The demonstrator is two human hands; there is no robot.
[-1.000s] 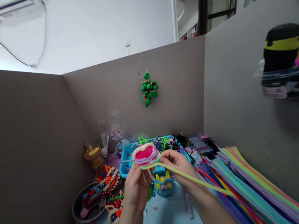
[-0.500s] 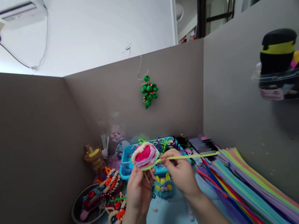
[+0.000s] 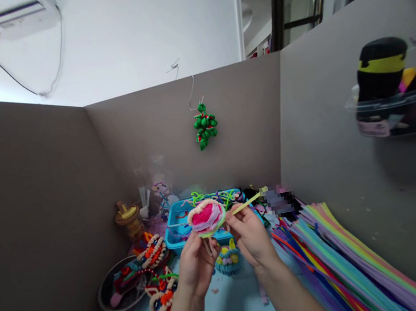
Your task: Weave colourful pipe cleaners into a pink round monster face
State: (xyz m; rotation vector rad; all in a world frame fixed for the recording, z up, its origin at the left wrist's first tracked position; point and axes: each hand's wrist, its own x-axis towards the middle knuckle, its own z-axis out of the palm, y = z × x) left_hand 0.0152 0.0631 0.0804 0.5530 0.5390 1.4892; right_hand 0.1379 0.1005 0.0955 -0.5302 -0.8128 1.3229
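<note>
A round piece made of bent pipe cleaners [image 3: 207, 216], pink and lilac inside with a cream upper rim, is held up by my left hand [image 3: 196, 260], whose fingers close on its lower edge. Cream ends hang below it. My right hand [image 3: 249, 234] pinches a pale yellow-green pipe cleaner [image 3: 249, 202] at the piece's right edge. Its free end points up and to the right; the same colour runs along the piece's lower rim. Just below the hands, a blue basket-like figure with yellow ears [image 3: 227, 259] stands on the table.
Behind the hands is a blue tray [image 3: 175, 240] of pipe cleaner scraps. Bundled pipe cleaners [image 3: 342, 255] lie at right. On the left are a metal bowl [image 3: 103, 298] and orange-and-cream pieces [image 3: 161, 299]. Grey partitions [image 3: 194, 168] enclose three sides; a green ornament [image 3: 205, 126] hangs there.
The yellow-green pipe cleaner has swung from nearly level to slanting upward, bending closer round the piece's right edge. My right hand has turned with it. The view has shifted slightly.
</note>
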